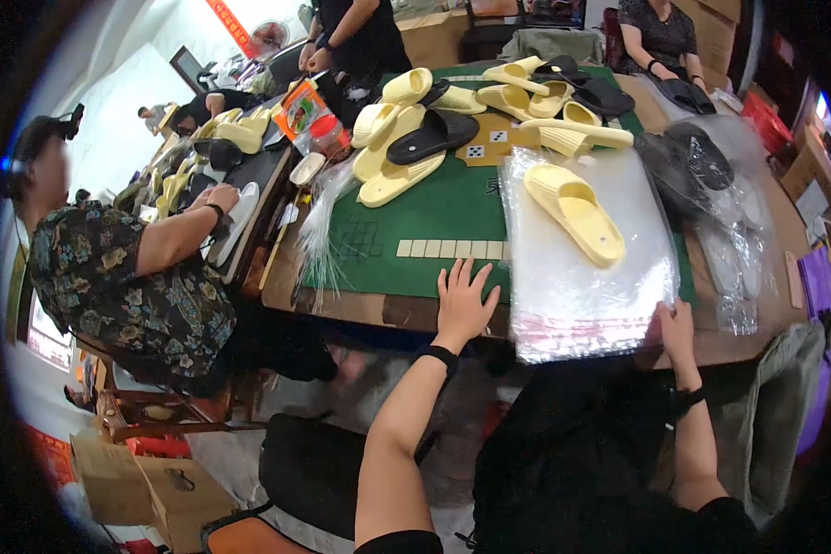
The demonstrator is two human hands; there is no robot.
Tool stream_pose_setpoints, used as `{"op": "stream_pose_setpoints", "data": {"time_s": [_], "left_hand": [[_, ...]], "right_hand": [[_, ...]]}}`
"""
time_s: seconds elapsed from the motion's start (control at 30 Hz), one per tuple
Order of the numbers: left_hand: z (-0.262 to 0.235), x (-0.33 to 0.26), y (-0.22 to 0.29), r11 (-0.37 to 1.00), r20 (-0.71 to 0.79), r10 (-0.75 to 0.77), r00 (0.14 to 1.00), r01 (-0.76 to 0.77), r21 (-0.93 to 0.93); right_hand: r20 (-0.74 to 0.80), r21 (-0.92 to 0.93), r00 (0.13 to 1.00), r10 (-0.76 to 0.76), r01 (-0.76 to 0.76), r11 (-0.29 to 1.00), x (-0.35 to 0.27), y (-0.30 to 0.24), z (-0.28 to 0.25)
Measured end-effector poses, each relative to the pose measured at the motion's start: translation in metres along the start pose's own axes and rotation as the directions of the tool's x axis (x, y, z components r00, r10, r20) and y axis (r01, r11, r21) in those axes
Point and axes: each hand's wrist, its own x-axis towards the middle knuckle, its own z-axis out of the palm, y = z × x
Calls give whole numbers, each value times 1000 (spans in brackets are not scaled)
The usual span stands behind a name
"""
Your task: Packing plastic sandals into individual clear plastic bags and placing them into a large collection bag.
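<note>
Item: 1 pale yellow moulded foam slide sandal [577, 212], lying sole-down and slightly diagonal on top of a thick stack of clear plastic packing bags [609, 300] at the near right of the green felt-topped table [434, 208]. Left hand [462, 300]: flat on the table's near edge just left of the stack, fingers spread and released, holding nothing. Right hand [676, 328]: at the stack's near right corner, fingertips curled onto the edge of the top bags; whether a single sheet is pinched cannot be told. Handling note, as a judgement: the film is slick and clingy, so only the uppermost bag should be peeled at the corner while the flat left hand steadies the pile, keeping the sandal from sliding off. Nearby: a heap of loose yellow and black slide sandals [452, 120] at the far side of the table, a row of small cream tiles [448, 248] on the felt, bagged black sandals [711, 175] at right. A seated person in a dark floral shirt [129, 286] works at the left; 2 others stand or sit at the far end
</note>
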Motion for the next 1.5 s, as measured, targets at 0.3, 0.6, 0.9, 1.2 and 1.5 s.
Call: {"op": "stream_pose_setpoints", "data": {"time_s": [0.3,0.6,0.9,1.2,1.5], "left_hand": [[3,-6,0,999,12,36,999,-36,24],[-7,-5,2,997,82,68,994,-72,37],[-4,21,-39,450,212,-369,905,373,-811],[-60,86,137,750,580,158,799,285,-597],[-6,163,324,671,312,215,925,92,-735]], "right_hand": [[-20,174,1000,-4,7,985,-13,-25,-2],[-197,-169,977,-80,47,985,-29,-42,-12],[431,91,894,121,-176,980,-24,-81,-85],[-520,-182,853,-42,-63,981,76,-31,-204],[-199,539,882,428,-266,799,177,88,-158]]}}
